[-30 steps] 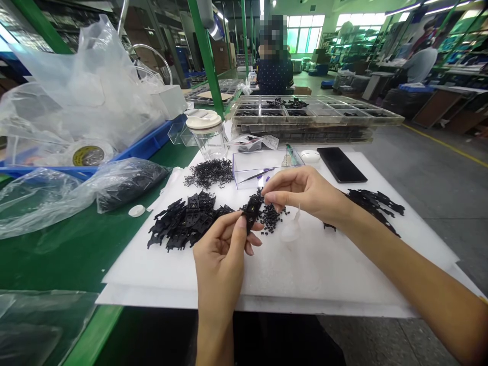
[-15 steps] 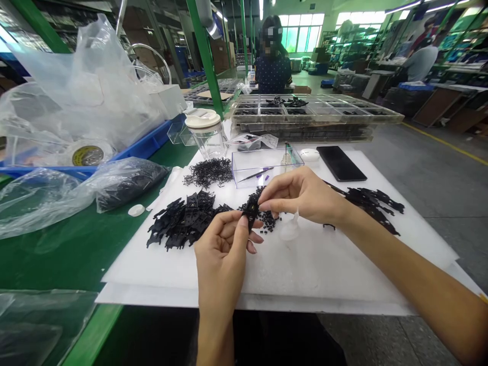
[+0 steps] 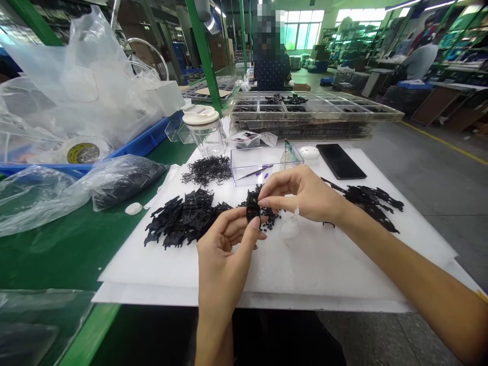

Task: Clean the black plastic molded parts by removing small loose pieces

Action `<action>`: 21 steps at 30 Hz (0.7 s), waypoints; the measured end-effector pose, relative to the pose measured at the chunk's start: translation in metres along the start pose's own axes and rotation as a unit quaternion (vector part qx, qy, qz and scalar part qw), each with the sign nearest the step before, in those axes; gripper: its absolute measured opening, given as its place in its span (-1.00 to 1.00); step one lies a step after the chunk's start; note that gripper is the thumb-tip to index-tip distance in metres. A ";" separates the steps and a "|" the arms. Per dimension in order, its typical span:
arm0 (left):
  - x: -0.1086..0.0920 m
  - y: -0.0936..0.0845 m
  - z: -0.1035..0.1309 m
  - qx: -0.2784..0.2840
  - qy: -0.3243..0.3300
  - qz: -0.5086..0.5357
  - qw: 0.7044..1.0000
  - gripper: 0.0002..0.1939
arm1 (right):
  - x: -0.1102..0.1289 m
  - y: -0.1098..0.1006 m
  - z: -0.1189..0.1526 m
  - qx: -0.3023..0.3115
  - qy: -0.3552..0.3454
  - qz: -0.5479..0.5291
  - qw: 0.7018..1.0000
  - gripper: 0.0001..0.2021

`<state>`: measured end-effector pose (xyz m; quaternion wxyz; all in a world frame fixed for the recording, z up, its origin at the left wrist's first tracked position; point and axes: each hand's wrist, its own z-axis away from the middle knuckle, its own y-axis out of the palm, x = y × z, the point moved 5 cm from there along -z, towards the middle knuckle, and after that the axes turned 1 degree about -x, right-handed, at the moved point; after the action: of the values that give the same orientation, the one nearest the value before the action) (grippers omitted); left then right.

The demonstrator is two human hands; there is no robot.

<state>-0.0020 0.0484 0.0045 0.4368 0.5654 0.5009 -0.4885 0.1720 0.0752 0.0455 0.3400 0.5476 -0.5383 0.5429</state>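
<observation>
A small black plastic part [image 3: 252,206] is held up over the white work sheet [image 3: 305,269]. My left hand [image 3: 229,239] grips its lower end between thumb and fingers. With thumb and forefinger pinched, my right hand [image 3: 301,195] holds the part's upper right edge; whether a smaller piece sits in that pinch is hidden. Behind and below the part lies a heap of tiny black pieces [image 3: 270,219]. To the left is a pile of flat black plastic parts [image 3: 183,216], and to the right another pile of similar parts [image 3: 371,203]. Thin black clips [image 3: 208,170] lie farther back.
A clear box [image 3: 244,168] with a dark thin tool stands behind my hands. Nearby are a lidded jar [image 3: 206,132], a black phone [image 3: 340,161] and a small translucent item [image 3: 290,229]. Compartment trays [image 3: 297,129] are stacked at the back. A bagged blue bin [image 3: 145,137] stands left. A person sits beyond.
The black part has turned more upright, and my left thumb and fingers have shifted slightly to the right along it. My right hand keeps its pinch in nearly the same place.
</observation>
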 end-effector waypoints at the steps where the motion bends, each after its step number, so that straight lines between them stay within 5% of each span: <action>1: 0.000 0.000 0.000 -0.001 -0.001 -0.002 1.000 -0.78 | 0.001 0.000 0.000 -0.001 -0.001 0.003 1.000 -0.91; 21: 0.000 0.000 -0.003 -0.008 -0.003 -0.027 1.000 -0.76 | 0.003 -0.003 -0.001 -0.016 0.009 0.017 1.000 -0.92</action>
<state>-0.0018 0.0508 0.0051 0.4294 0.5467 0.5185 -0.4979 0.1741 0.0760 0.0494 0.3445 0.5274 -0.5534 0.5449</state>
